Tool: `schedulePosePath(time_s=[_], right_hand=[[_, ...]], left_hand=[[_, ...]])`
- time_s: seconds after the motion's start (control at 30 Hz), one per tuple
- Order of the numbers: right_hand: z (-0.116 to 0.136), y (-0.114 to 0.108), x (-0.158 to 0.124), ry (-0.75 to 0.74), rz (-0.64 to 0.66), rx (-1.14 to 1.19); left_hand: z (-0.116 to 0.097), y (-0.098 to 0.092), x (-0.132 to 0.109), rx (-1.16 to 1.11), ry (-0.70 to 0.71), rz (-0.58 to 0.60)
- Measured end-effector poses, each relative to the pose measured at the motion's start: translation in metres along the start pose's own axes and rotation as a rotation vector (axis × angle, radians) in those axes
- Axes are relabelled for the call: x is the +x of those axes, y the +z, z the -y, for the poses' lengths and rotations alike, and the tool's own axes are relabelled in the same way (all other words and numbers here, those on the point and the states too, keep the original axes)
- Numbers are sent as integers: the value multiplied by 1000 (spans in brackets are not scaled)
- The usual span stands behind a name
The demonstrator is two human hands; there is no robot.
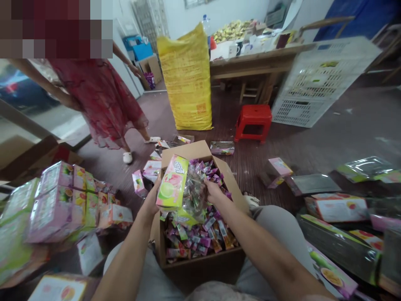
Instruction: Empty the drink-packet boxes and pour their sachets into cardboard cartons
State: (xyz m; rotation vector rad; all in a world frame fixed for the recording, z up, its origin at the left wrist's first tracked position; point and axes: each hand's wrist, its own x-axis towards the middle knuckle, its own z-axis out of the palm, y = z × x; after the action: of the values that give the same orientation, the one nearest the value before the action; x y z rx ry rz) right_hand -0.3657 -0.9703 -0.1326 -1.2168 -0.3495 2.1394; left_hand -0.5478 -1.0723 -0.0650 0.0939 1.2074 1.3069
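Note:
A green and pink printed carton with a clear plastic window (173, 182) is held tilted above an open cardboard box (230, 173). My left hand (154, 196) grips the carton's left side, its fingers partly hidden behind it. On the other side my right hand (213, 191) is closed on the crinkled clear plastic. Below, the cardboard box is full of small wrapped sachets (200, 240), mostly purple with some orange and green. It stands between my knees with its flaps spread. What is left inside the carton is hard to make out.
Packed fruit-print cartons (59, 200) are stacked at left. Emptied-looking cartons (313, 184) lie at right. Ahead stand a yellow sack (189, 83), a red stool (253, 119), white crates (308, 92) and a wooden table (266, 58). A person in a red dress (100, 100) stands at left.

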Motion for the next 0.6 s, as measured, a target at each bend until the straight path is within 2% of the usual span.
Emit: schedulePosePath(time_s=[0.13,0.3,0.53,0.6], right_hand=[[5,15,-16,-26,54,70],[5,22,-21,-113,6,85],[-8,51,-35,-161,54,16],[-12,59,-36,-169,79,-32]], left_hand=[[-12,7,-12,22,25,35],[-13,5,-24,73,-3,5],[-11,-31,-51,112,-104,-75],[-8,-41,-51,107,-51,-41]])
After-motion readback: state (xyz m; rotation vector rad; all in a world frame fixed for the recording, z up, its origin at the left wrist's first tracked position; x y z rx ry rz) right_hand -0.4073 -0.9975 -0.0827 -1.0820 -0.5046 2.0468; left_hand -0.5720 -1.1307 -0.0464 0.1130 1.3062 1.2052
